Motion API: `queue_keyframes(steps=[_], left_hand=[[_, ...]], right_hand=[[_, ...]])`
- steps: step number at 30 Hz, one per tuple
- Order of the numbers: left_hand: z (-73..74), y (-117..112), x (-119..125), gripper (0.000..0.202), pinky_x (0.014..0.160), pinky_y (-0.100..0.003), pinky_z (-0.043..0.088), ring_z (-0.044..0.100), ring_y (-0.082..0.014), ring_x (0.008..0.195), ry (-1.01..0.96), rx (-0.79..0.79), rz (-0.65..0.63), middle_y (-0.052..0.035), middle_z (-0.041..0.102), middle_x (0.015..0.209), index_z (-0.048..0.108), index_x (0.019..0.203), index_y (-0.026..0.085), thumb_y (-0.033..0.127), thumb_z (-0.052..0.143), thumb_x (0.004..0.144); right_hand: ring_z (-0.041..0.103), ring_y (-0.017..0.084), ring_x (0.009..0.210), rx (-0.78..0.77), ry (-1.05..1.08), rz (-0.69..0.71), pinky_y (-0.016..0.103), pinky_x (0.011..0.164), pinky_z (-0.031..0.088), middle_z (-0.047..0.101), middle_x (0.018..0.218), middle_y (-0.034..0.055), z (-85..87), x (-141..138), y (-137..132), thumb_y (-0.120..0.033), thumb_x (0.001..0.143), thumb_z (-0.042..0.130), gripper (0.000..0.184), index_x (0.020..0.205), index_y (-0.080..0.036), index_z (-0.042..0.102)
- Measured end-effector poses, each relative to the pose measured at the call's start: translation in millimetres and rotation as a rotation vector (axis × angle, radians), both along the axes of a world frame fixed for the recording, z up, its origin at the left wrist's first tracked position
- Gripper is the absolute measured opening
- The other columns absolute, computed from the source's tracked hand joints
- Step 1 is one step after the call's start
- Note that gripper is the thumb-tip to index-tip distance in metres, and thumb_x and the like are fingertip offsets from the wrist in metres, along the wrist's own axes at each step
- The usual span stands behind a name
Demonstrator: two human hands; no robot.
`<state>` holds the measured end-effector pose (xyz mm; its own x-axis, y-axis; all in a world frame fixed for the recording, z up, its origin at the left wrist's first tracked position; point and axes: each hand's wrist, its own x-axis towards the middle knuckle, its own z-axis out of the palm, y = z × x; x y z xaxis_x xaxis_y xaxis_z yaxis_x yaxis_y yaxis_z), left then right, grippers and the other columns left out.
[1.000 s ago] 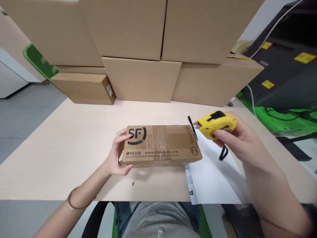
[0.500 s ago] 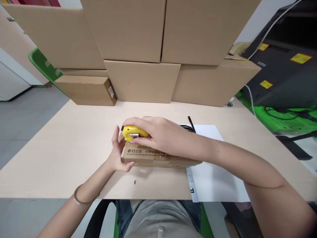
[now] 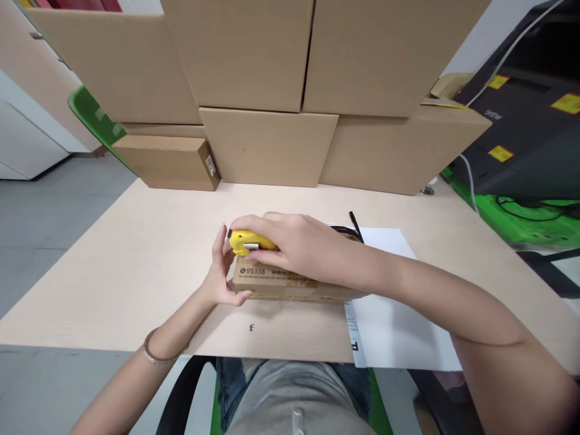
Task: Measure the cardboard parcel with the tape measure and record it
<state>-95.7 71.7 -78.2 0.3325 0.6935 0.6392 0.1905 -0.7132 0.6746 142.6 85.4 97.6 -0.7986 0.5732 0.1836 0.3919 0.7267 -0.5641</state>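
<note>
1. Gripping yellow tool [image 3: 240, 241] in tightly curled right hand [image 3: 301, 243], seemingly for control.
2. Clasping end of carton [image 3: 281, 283], beneath right hand, in widely spread left hand [image 3: 221, 277], thumb in front, presumably steadying it against slipping.

I am viewing a brown cardboard box [image 3: 276, 280], closed and partly hidden, its long side running left to right over the desk [image 3: 158, 254], black "95338" showing on top. Over its left end, I am seeing a yellow hand tool [image 3: 247, 237], black-tipped and silver-clipped, pointing left.
</note>
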Motion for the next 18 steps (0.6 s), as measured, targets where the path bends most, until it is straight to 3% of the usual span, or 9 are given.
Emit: queue_keyframes(steps=[4,8,13,18], left_hand=[[6.9,3,3,0.105,0.112,-0.062,0.045,0.045,-0.0409,0.146,0.038,0.113,-0.048,-0.0139,0.038,0.162,0.014,0.164,0.043,0.062,0.074,0.079],[14.3,5,4,0.085,0.112,-0.068,0.042,0.041,-0.0417,0.147,0.061,0.198,-0.044,-0.0148,0.043,0.157,0.038,0.156,0.037,0.057,0.073,0.08],[13.7,5,3,0.083,0.109,-0.068,0.044,0.042,-0.0412,0.145,0.061,0.195,-0.041,-0.0168,0.046,0.152,0.04,0.153,0.034,0.055,0.073,0.08],[12.5,6,3,0.082,0.111,-0.068,0.042,0.041,-0.0414,0.145,0.039,0.207,-0.047,-0.0173,0.047,0.15,0.042,0.152,0.032,0.054,0.073,0.08]], right_hand=[[0.067,0.025,0.114,0.009,-0.002,-0.066,0.038,0.096,0.049,0.071,0.13,0.0045,-2.6,33,-2,-0.037,0.102,0.06,0.037,0.138,-0.031,0.055],[0.07,0.025,0.111,-0.034,-0.012,-0.188,0.037,0.093,0.053,0.073,0.129,0.0025,-7.6,95,-7,-0.042,0.097,0.067,0.038,0.134,-0.034,0.061],[0.072,0.025,0.09,-0.034,-0.004,-0.379,0.036,0.071,0.056,0.075,0.116,0.0034,-15.8,177,-22,-0.046,0.093,0.072,0.04,0.131,-0.039,0.064],[0.072,0.028,0.094,-0.016,0.032,-0.494,0.041,0.077,0.058,0.075,0.117,0.0056,-26.6,200,-32,-0.051,0.091,0.072,0.037,0.124,-0.037,0.067]])
